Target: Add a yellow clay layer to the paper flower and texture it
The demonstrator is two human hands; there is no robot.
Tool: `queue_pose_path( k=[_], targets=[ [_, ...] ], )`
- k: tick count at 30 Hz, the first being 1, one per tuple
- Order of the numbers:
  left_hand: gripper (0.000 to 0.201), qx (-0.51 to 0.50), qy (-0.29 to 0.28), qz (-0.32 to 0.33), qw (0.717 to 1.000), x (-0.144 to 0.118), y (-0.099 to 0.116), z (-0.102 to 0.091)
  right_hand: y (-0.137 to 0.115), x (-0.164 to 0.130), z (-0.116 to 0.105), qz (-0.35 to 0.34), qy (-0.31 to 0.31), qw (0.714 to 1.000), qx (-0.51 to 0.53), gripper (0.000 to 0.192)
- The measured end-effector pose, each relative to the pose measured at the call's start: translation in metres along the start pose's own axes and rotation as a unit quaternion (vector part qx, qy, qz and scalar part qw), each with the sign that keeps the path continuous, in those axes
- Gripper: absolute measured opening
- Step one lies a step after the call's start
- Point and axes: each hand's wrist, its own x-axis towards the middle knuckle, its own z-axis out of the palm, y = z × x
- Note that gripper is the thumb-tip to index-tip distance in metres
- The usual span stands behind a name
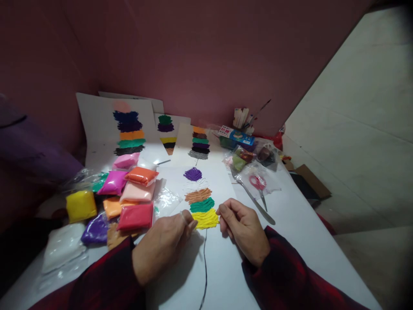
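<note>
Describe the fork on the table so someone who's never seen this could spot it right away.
Start at the white sheet under both hands, with its stack of coloured clay bands. Just right of that stack, a metal fork lies diagonally, tines pointing away, handle towards the right hand. It is the only bare silver utensil; the red-handled scissors beside it are bagged.

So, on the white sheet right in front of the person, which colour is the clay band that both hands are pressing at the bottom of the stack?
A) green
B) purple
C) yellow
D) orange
C: the left hand and the right hand flank the yellow clay band, the lowest of the stack, just under the green clay band.
</note>
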Motion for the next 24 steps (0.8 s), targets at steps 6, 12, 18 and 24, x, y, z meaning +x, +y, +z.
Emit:
queue_pose_path(
  k=[6, 12, 18, 24],
  targets=[
    [0.028, 0.013, 0.008, 0.007, 1.000, -0.0002, -0.0011, -0.0001, 0.0008, 0.0005, -0.0001, 0.001, -0.001, 1.000, -0.001, 0.036],
    [0.029, 0.013, 0.006, 0.005, 1.000, -0.0005, -0.0010, -0.0006, -0.0005, -0.0001, 0.0006, 0.006, 0.000, 1.000, 0.001, 0.036],
    [0.028, 0.005, -0.013, -0.029, 0.999, -0.0006, 0.0006, -0.0051, -0.0012, -0.0003, 0.0007, 0.007, -0.001, 1.000, 0.004, 0.036],
    [0.029, -0.078, 0.028, -0.024, 0.996, -0.0001, -0.0017, -0.0080, -0.0002, 0.0002, 0.0005, 0.009, -0.002, 1.000, 0.004, 0.036]
  ],
)
